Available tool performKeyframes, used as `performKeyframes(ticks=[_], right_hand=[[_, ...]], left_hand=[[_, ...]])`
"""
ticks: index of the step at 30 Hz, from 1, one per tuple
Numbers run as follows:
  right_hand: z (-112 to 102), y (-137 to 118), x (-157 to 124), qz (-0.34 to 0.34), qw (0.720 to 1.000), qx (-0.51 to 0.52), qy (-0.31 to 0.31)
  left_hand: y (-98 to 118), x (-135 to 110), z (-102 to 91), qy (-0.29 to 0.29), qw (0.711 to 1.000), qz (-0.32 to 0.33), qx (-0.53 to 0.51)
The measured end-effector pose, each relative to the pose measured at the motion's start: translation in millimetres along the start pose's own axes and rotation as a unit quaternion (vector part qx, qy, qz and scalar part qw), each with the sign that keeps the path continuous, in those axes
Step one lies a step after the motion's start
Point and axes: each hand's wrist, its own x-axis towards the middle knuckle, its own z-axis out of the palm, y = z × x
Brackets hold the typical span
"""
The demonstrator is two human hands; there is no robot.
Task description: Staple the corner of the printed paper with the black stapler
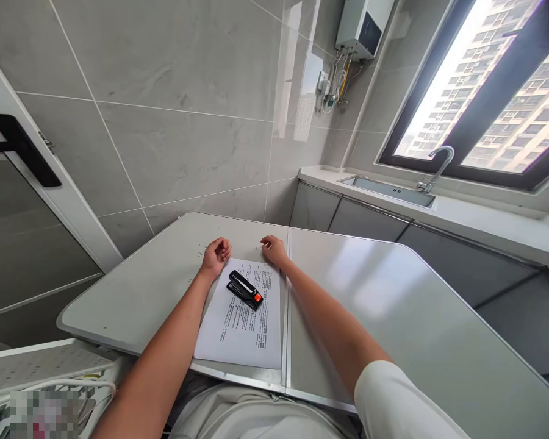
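A printed sheet of paper (242,323) lies on a light grey table (141,292) in front of me. A black stapler (244,289) with an orange end rests on the sheet's upper part. My left hand (216,255) sits just past the paper's far left corner, palm turned up, fingers curled loosely with nothing seen in them. My right hand (273,249) lies past the far right corner, fingers bent in a pinch over tiny specks on the table; what they hold is too small to make out.
Small staple-like bits (202,249) lie scattered on the table beyond the paper. A seam (287,305) splits the table into two leaves. A counter with a sink (388,190) and tap (437,167) runs under the window at right. Tiled wall ahead; a dark door at left.
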Motion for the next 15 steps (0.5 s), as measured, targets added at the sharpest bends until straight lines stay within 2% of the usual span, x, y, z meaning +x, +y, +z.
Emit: performKeyframes(ticks=[2,4,7,9,12,15], right_hand=[[-30.6,17.5,-7.5,0.023,0.999,-0.024,0.020],[-70.6,42.3,-21.5,0.052,0.996,-0.059,0.036],[-135.0,84.2,-55.1,0.087,0.987,-0.120,0.053],[-170.4,108.1,-81.2,0.107,0.979,-0.156,0.070],[-201.6,131.8,-115.0,0.122,0.971,-0.191,0.080],[-209.4,142.6,-134.7,0.112,0.971,-0.200,0.062]], left_hand=[[-0.5,-0.4,0.9,0.004,1.000,0.000,0.000],[-1.4,-0.4,1.4,0.008,1.000,-0.001,0.003],[-3.7,0.5,1.0,0.010,1.000,-0.003,0.015],[-5.9,1.5,0.0,0.011,0.999,-0.003,0.031],[-8.8,2.6,-1.6,0.013,0.998,-0.003,0.056],[-9.9,2.3,-2.0,0.013,0.997,-0.007,0.081]])
